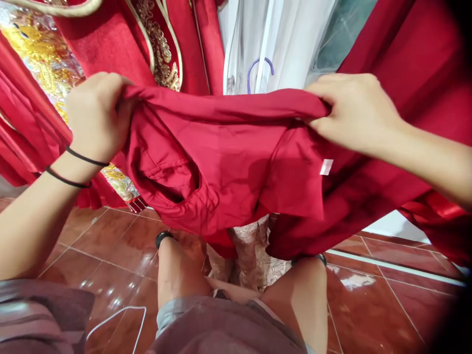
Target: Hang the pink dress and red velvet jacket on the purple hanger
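Note:
A red cloth garment (pixel 236 147) is stretched sideways in front of me, its top edge drawn nearly straight between my hands. My left hand (pixel 101 110) is closed in a fist round the garment's left end. At the other end, my right hand (pixel 350 105) pinches the edge between thumb and fingers. An opening with a gathered rim, like an armhole or sleeve, shows at the lower left of the cloth. A small white tag (pixel 326 167) sticks out near its right side. The garment's exact kind cannot be made out.
Red costumes with gold trim (pixel 162 49) hang behind at the left, white sheer cloth (pixel 280 34) in the middle. A purple hanger (pixel 260 66) shows above the garment. Large red fabric (pixel 413 88) hangs at right. A white wire hanger or cord (pixel 125 309) lies on the tiled floor (pixel 110 250).

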